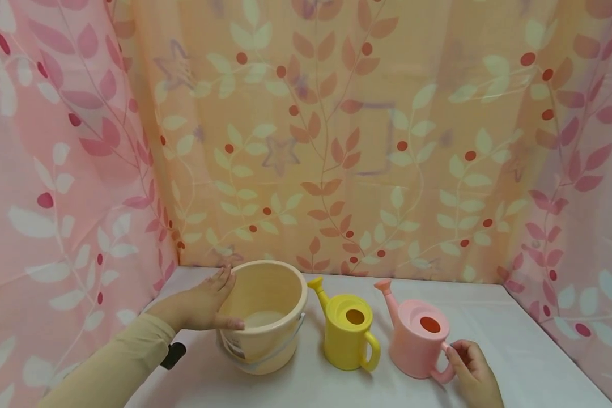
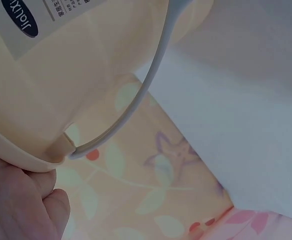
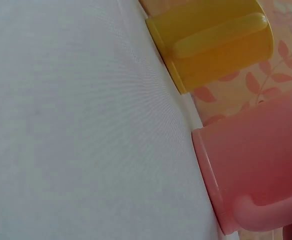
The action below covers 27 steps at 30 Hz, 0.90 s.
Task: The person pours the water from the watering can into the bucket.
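Note:
A cream plastic bucket (image 1: 260, 340) stands upright on the table, its grey handle (image 2: 148, 82) hanging down in front. My left hand (image 1: 196, 306) rests on the bucket's left rim with extended fingers, the thumb lying along the front of the rim. To the right of the bucket is a yellow watering can (image 1: 341, 340), its spout toward the back left. Farthest right stands a pink watering can (image 1: 413, 351), upright on the table. My right hand (image 1: 474, 374) pinches its handle (image 3: 271, 215) between thumb and fingers; the right wrist view catches only a bit of the fingers.
A white cloth covers the table (image 1: 494, 317). Leaf-patterned curtains enclose it at the back (image 1: 326, 141), the left (image 1: 81, 170) and the right (image 1: 586, 198). A small black object (image 1: 174, 356) shows below my left wrist.

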Available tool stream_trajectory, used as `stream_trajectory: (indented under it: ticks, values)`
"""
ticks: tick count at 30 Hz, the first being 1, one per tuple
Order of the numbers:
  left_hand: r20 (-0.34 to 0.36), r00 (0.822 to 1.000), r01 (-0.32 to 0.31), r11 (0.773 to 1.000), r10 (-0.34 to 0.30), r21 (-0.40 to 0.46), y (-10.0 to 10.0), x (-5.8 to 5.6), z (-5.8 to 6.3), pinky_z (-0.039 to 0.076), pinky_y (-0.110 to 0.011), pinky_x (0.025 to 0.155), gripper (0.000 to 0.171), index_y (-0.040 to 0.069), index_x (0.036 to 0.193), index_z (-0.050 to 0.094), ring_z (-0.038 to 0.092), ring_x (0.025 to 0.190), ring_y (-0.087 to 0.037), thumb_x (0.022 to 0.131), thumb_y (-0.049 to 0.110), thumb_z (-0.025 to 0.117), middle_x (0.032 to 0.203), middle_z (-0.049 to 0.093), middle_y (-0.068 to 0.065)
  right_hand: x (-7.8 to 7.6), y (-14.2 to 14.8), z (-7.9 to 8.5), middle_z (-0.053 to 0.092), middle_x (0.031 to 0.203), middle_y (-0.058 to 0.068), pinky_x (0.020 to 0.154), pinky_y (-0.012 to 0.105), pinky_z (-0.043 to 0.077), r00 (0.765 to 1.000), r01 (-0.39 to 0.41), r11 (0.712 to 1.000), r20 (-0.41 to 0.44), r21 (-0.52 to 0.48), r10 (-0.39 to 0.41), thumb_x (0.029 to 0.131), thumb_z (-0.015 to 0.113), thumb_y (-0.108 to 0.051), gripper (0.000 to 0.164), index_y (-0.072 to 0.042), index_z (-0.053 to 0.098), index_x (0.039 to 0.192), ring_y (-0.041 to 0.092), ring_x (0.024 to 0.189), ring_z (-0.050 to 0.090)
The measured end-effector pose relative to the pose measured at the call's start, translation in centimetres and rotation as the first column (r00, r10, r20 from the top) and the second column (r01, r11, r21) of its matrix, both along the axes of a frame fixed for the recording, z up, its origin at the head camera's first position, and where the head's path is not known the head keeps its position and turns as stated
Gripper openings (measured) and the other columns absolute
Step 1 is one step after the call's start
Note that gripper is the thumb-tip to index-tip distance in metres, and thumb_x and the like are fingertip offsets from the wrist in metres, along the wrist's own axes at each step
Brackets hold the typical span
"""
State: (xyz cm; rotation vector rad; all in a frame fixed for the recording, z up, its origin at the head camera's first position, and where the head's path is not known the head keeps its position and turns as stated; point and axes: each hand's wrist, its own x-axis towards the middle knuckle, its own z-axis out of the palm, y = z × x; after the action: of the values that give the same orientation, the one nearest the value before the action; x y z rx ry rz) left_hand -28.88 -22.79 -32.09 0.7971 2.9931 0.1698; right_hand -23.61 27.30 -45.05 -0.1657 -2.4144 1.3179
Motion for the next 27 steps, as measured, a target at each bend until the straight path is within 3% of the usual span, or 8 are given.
stream_trajectory:
  ticks: [4, 10, 14, 21, 27]
  values:
    - [0.005, 1.0, -0.004, 1.0, 0.004, 0.007, 0.11, 0.21, 0.37, 0.015, -0.057, 0.106, 0.115, -0.015, 0.139, 0.017, 0.006, 0.135, -0.043, 0.072, 0.073, 0.051, 0.146, 0.007, -0.033, -0.04, -0.1, -0.14, 0.055, 0.079, 0.004, 0.065, 0.025, 0.04, 0.99, -0.053, 0.999, 0.131, -0.007, 0.054, 0.098, 0.032, -0.041, 0.046, -0.001, 0.054, 0.097, 0.006, 0.072, 0.048]
    - [0.012, 1.0, 0.006, 1.0, -0.006, 0.009, 0.23, 0.36, 0.4, 0.014, -0.057, 0.106, 0.113, -0.016, 0.138, 0.018, 0.007, 0.135, -0.044, 0.074, 0.07, 0.053, 0.145, 0.007, -0.034, -0.01, -0.02, -0.08, 0.05, 0.081, 0.007, 0.067, 0.03, 0.039, 0.95, -0.095, 0.99, 0.287, -0.102, 0.12, 0.095, 0.021, -0.054, 0.062, 0.001, 0.048, 0.095, 0.013, 0.077, 0.046]
    - [0.011, 1.0, 0.002, 1.0, -0.002, 0.001, 0.15, 0.3, 0.29, 0.014, -0.056, 0.107, 0.115, -0.016, 0.138, 0.017, 0.007, 0.136, -0.043, 0.073, 0.073, 0.051, 0.145, 0.007, -0.034, -0.15, -0.16, -0.19, 0.048, 0.079, 0.008, 0.063, 0.028, 0.04, 0.941, -0.109, 0.979, 0.299, -0.17, 0.157, 0.093, 0.023, -0.057, 0.062, 0.001, 0.043, 0.089, 0.017, 0.075, 0.047]
    - [0.007, 1.0, -0.004, 1.0, 0.004, -0.019, -0.06, -0.18, -0.05, 0.014, -0.055, 0.107, 0.117, -0.014, 0.139, 0.016, 0.005, 0.136, -0.042, 0.072, 0.076, 0.046, 0.146, 0.006, -0.032, -0.22, -0.26, -0.34, 0.046, 0.076, 0.008, 0.063, 0.026, 0.043, 0.956, -0.131, 0.981, 0.244, -0.143, 0.163, 0.099, 0.024, -0.042, 0.048, 0.002, 0.04, 0.09, 0.016, 0.073, 0.05]
    - [0.01, 1.0, -0.018, 0.999, 0.018, -0.038, -0.1, -0.27, -0.21, 0.013, -0.054, 0.107, 0.116, -0.013, 0.14, 0.015, 0.004, 0.137, -0.04, 0.072, 0.076, 0.047, 0.147, 0.005, -0.03, -0.33, -0.08, -0.48, 0.043, 0.078, 0.008, 0.065, 0.025, 0.044, 0.952, -0.138, 0.979, 0.251, -0.153, 0.174, 0.099, 0.023, -0.044, 0.049, 0.002, 0.038, 0.092, 0.015, 0.075, 0.049]
